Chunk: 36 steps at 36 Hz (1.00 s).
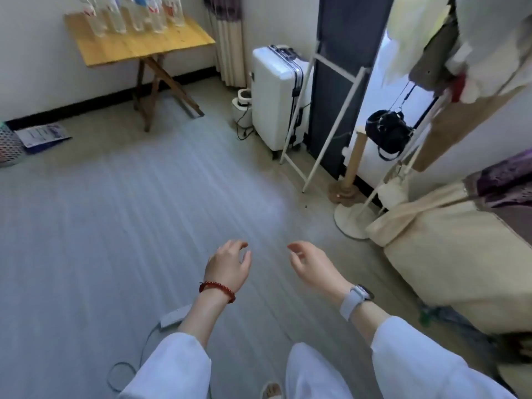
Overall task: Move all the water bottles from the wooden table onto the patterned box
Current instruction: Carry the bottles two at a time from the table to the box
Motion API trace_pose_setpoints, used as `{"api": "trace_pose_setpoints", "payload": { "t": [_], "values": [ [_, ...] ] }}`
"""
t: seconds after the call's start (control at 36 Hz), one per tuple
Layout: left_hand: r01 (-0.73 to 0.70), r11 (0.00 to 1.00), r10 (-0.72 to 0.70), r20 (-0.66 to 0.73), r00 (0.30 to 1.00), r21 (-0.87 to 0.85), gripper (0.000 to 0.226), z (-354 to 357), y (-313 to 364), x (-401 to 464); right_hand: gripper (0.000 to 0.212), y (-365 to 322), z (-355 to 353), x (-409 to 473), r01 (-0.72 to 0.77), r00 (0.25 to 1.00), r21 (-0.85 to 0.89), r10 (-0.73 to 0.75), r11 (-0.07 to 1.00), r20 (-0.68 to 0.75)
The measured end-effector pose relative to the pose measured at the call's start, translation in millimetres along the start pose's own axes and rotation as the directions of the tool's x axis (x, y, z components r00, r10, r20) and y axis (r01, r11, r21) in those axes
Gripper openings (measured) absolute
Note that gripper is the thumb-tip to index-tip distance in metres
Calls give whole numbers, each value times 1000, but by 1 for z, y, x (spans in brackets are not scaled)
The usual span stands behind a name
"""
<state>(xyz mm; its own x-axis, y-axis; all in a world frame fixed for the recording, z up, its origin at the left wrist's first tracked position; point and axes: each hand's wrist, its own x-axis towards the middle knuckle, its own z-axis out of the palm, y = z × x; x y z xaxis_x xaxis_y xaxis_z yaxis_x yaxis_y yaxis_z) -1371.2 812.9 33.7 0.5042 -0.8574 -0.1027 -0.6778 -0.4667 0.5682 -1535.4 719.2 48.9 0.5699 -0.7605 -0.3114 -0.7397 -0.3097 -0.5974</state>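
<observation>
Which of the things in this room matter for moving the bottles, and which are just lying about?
Part of the job:
water bottles, standing on the wooden table
left hand, empty
right hand, empty
The patterned box is not in view.

Just lying about:
white suitcase
camera hanging by its strap
white drying rack
basket at the left edge

A white suitcase (276,99) stands near a hanging camera (388,132).
</observation>
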Motion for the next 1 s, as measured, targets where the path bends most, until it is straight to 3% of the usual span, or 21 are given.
{"api": "trace_pose_setpoints", "payload": {
  "t": [0.28, 0.42, 0.53, 0.81, 1.0],
  "values": [
    [150, 983, -161, -104, 982, -106, 27, -62, -70, 235, 31, -82, -30, 267, 72, 988, -66, -63, 995, 140],
    [239, 960, -253, -88, 963, -142, 25, -121, -92, 358, 31, -149, -51, 396, 112, 974, -77, -94, 991, 204],
    [276, 940, -311, -166, 936, -202, 21, -176, -119, 433, 31, -218, -57, 488, 193, 956, -92, -166, 977, 241],
    [399, 867, -479, -279, 832, -299, 15, -266, -261, 613, 29, -365, -20, 722, 342, 897, -97, -294, 935, 330],
    [380, 863, -477, -289, 830, -334, 15, -351, -336, 780, 32, -484, -14, 889, 310, 900, -73, -268, 948, 344]
  ]
}}
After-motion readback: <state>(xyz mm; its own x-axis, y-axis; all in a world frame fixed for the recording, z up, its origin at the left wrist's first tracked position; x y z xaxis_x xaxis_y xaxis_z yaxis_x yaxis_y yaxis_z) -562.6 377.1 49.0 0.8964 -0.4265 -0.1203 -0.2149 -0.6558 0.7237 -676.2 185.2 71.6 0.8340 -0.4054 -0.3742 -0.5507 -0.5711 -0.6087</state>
